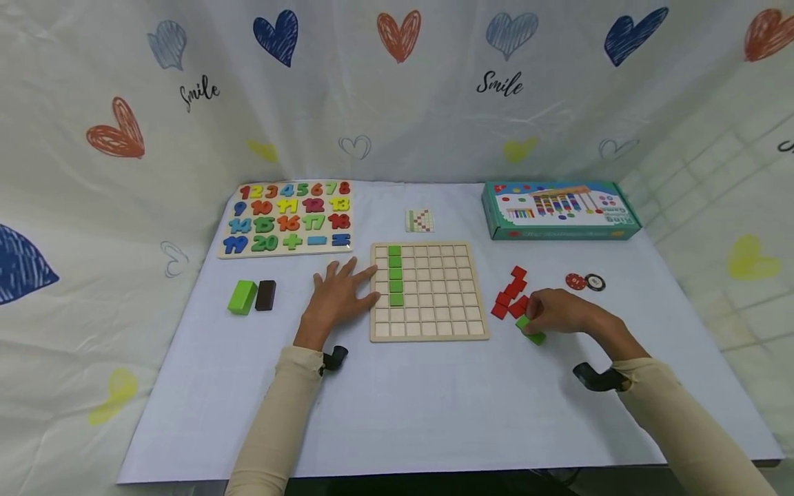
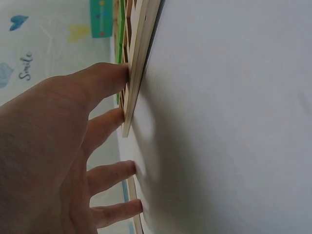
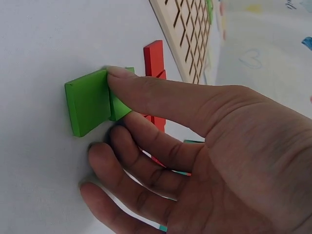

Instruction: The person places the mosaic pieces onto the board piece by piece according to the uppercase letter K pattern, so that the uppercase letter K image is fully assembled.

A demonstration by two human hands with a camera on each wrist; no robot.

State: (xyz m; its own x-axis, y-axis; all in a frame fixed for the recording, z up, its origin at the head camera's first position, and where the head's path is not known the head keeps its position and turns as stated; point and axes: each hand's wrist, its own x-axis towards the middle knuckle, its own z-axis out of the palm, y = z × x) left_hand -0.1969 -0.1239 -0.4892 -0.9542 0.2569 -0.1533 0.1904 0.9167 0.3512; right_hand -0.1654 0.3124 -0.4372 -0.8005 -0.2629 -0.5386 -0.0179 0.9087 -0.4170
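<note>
Left hand [image 1: 338, 293] flat (touching grid board [image 1: 428, 324]); right hand [image 1: 558, 311] pinches green tile [image 3: 90, 100]

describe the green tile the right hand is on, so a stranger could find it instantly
Start at the wooden grid board in the middle of the white table. Just right of it lies a cluster of red tiles, and at the cluster's near end the right hand touches a green tile with its fingertips. It belongs to the only loose green tiles there; the neighbours are red.
</note>
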